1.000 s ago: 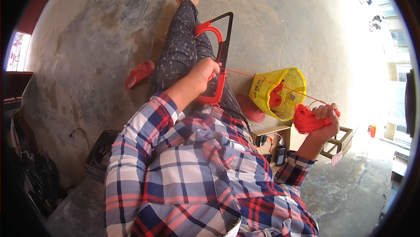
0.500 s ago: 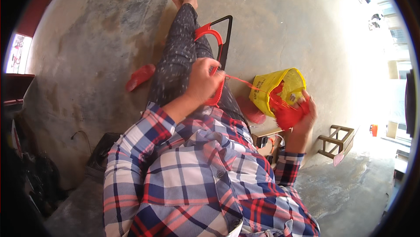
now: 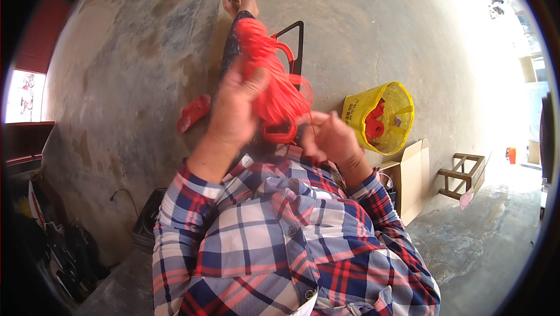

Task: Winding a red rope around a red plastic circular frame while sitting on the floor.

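My left hand (image 3: 236, 109) is closed around a thick skein of red cord (image 3: 271, 85), holding it above my lap. The skein is blurred by motion, and some loops bulge out at its right side. At its lower end, my right hand (image 3: 337, 141) has its fingers curled about a thin strand of the cord; this hand is blurred too. Behind the skein, a black and red frame-like tool (image 3: 301, 53) lies on my legs, with its red grip partly covered. The red lower part (image 3: 281, 134) of the tool shows beneath the skein.
A yellow bucket (image 3: 356, 114) with red pieces (image 3: 374, 128) inside is on the floor to the right. Nearby are an open cardboard box (image 3: 413, 182) and a small wooden stool (image 3: 458, 175). A red slipper (image 3: 193, 113) lies left of my legs, and a black crate (image 3: 147, 222) is farther left.
The red skein has moved from my right hand by the bucket to my left hand over my lap. My left hand has left the tool. My right hand has come inward.
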Demonstrator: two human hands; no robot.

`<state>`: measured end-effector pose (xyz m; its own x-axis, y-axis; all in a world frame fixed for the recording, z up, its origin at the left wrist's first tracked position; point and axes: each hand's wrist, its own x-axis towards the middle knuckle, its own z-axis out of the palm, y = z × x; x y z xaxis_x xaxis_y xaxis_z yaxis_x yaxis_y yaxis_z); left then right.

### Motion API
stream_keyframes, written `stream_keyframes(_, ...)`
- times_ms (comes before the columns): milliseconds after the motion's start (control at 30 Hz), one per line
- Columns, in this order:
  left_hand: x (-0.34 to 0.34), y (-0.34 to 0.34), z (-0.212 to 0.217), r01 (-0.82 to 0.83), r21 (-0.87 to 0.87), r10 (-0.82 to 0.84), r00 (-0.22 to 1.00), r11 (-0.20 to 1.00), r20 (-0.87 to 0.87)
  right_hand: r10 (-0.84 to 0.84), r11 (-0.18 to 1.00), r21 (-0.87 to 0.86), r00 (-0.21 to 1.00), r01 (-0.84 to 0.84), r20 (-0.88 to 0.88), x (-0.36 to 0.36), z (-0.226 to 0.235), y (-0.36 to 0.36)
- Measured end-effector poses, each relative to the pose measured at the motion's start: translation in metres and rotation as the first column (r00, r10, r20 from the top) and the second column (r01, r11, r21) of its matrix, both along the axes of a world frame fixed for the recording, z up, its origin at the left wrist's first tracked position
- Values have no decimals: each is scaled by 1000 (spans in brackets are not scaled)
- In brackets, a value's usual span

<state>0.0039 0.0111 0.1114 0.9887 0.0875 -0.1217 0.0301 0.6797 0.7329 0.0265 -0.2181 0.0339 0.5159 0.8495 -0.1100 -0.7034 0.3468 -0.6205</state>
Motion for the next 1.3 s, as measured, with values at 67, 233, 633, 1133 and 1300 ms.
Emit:
stream_keyframes(67, 7, 23, -4, -169, 244, 130, 977, 955, 168, -217, 957, 184, 975, 222, -47, 12, -3, -14)
stream_keyframes(233, 2, 31, -38, -273, 927, -372, 913, -255, 167, -265, 905, -282, 941, 318, 212, 73, -53, -39)
stream_keyframes(633, 16, -12, -66, 353, 936, -331, 884, 10, -330, 356, 724, -619, 604, 304, 713, 34, -26, 10)
stream_keyframes(1133, 37, -30, -121, 387, 128, -276, 817, 913, -507, -831, 537, 191, 476, 822, 289, 49, 13, -226)
stream_keyframes(1300, 23, -32, -123, 379, 215, -257, 861, 900, -439, -721, 686, 325, 667, 651, 185, 53, 51, -222)
